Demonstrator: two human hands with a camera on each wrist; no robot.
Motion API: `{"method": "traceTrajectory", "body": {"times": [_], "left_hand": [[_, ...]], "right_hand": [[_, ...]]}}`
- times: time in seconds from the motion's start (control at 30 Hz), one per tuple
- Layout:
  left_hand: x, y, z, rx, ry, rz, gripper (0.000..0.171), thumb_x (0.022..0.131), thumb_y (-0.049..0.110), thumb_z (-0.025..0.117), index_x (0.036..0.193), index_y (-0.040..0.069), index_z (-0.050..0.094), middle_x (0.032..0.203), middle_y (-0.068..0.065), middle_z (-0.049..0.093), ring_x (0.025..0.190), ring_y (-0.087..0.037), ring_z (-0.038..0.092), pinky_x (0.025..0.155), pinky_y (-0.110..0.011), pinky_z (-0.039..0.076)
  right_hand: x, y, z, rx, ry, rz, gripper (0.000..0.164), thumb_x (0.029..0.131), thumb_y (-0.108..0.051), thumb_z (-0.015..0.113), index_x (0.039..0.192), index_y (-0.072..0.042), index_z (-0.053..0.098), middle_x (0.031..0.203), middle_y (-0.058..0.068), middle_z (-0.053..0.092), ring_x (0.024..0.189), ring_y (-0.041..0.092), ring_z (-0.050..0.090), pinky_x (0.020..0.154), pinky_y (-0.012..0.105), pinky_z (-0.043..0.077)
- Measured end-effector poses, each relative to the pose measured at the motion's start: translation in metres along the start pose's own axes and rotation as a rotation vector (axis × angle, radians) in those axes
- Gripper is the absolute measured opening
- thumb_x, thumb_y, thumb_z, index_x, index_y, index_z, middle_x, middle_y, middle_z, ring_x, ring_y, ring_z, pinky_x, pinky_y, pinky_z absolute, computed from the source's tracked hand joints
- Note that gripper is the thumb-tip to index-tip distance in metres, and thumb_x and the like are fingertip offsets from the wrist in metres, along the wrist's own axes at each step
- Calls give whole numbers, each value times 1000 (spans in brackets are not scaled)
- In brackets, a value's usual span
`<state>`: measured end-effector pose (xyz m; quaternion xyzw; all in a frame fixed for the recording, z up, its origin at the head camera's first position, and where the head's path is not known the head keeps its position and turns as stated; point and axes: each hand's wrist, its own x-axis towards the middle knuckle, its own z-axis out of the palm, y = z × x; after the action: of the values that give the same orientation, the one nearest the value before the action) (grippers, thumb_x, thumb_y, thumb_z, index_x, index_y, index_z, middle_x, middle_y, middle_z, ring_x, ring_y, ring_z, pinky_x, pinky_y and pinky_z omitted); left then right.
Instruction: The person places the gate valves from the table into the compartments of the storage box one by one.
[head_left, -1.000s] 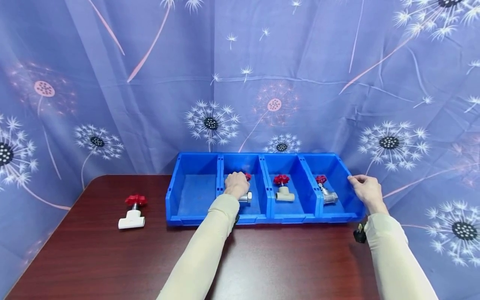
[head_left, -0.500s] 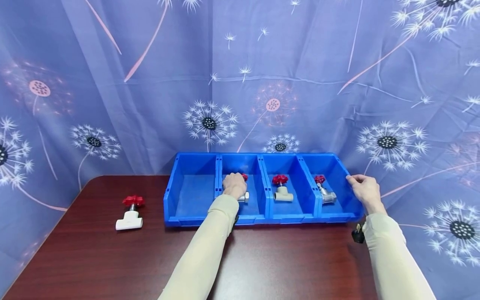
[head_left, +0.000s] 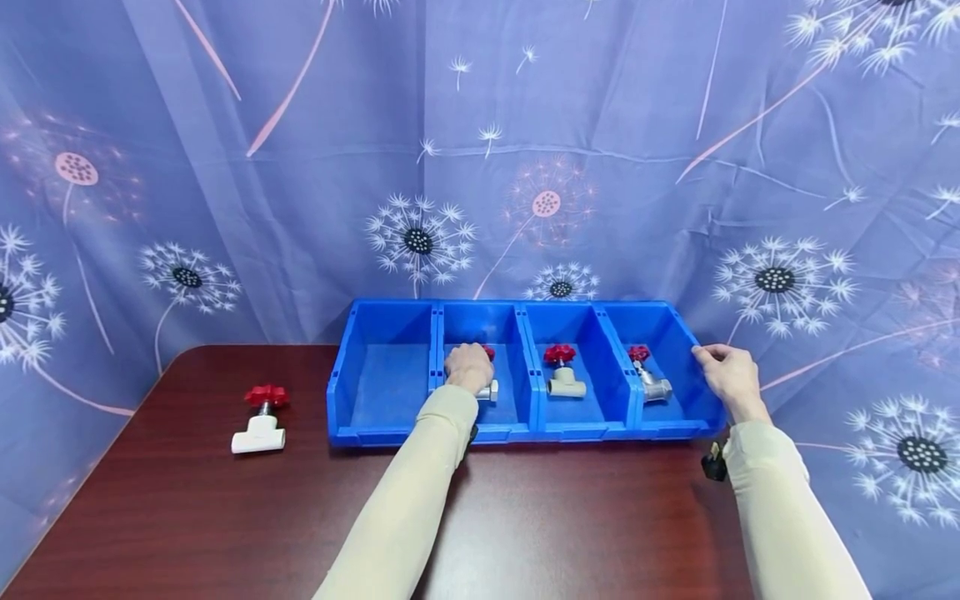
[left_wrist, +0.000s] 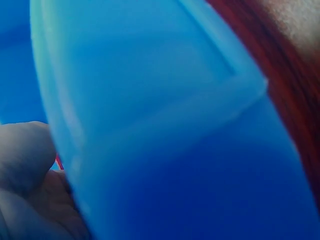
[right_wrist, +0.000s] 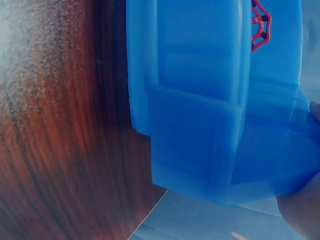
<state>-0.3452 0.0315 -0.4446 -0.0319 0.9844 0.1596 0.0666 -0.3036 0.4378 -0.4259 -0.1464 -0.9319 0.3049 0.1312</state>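
Note:
My left hand [head_left: 468, 367] reaches into the second compartment from the left of the blue bin [head_left: 465, 435]. Its fingers are curled round a metal valve [head_left: 489, 392], whose hex end sticks out to the right of the hand. Part of the valve's red handwheel shows behind the knuckles; the hand hides the rest. In the left wrist view, the bin's front wall covers most of the grip, with the thumb and fingers [left_wrist: 25, 160] at the lower left. My right hand [head_left: 729, 379] pinches the rim of the bin's right end wall between thumb and fingers.
A beige tee valve [head_left: 566, 383] sits in the third compartment, a metal valve [head_left: 654, 387] in the fourth. On the brown table [head_left: 187, 508], left of the bin, stands a white tee valve [head_left: 259, 435] with a red handwheel. A patterned curtain [head_left: 300, 208] hangs behind.
The head view has shifted slightly. Both hands keep their places, the left at the metal valve and the right at the bin's end wall.

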Motion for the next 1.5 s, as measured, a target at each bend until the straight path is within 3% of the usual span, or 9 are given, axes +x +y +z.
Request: {"method": "traceTrajectory", "body": {"times": [0.3, 0.53, 0.7, 0.9, 1.07, 1.13, 1.27, 1.5], "left_hand": [[2, -1, 2, -12, -8, -9, 26, 93, 29, 63, 102, 5, 70, 94, -11, 67, 80, -25, 62, 69, -39, 53], [-13, 6, -9, 88, -2, 48, 28, 93, 31, 63, 108, 8, 71, 107, -9, 69, 97, -25, 64, 73, -38, 53], [-27, 13, -30, 193, 19, 166, 28, 98, 35, 54, 102, 13, 72, 103, -5, 69, 91, -24, 64, 68, -38, 51], [-48, 12, -75, 263, 63, 292, 36, 100, 41, 48, 82, 16, 67, 80, -2, 63, 75, -22, 61, 68, -38, 48], [-63, 4, -104, 312, 100, 308, 37, 101, 44, 45, 94, 17, 70, 94, -2, 68, 93, -26, 61, 92, -48, 40], [-69, -1, -113, 324, 111, 311, 37, 101, 45, 44, 97, 17, 69, 98, -2, 68, 98, -27, 60, 96, -50, 36], [-84, -14, -128, 324, 135, 327, 39, 101, 47, 43, 95, 16, 68, 97, -3, 67, 98, -26, 60, 94, -49, 36], [-113, -49, -145, 320, 218, 382, 44, 101, 47, 42, 117, 12, 65, 108, -7, 68, 98, -27, 58, 88, -48, 37]], "right_hand": [[0, -1, 1, -4, 8, -9, 52, 99, -44, 51, 119, 1, 66, 113, 27, 63, 105, 43, 54, 87, 52, 41], [-1, 3, 1, -10, 3, 0, 53, 99, -45, 50, 120, 1, 65, 115, 28, 62, 106, 44, 53, 87, 53, 41], [-1, 3, 1, -14, 7, 1, 53, 99, -45, 50, 120, 1, 65, 116, 28, 62, 107, 46, 53, 88, 54, 41], [-2, 0, 1, -11, 12, -2, 53, 99, -45, 51, 119, 1, 66, 115, 28, 62, 106, 45, 53, 87, 53, 41], [-2, -1, 1, -12, 23, -9, 51, 99, -43, 51, 118, 1, 66, 114, 28, 62, 106, 45, 53, 88, 53, 40], [-2, -1, 1, -9, 24, -12, 50, 99, -43, 51, 117, 1, 66, 115, 28, 62, 106, 45, 53, 88, 53, 40], [-1, 1, 1, -7, 28, -9, 50, 99, -44, 51, 117, 1, 67, 114, 28, 62, 106, 45, 53, 88, 52, 40], [-2, 1, 0, -12, 27, -21, 51, 99, -44, 52, 117, 1, 67, 114, 28, 63, 106, 45, 53, 88, 53, 40]]}}
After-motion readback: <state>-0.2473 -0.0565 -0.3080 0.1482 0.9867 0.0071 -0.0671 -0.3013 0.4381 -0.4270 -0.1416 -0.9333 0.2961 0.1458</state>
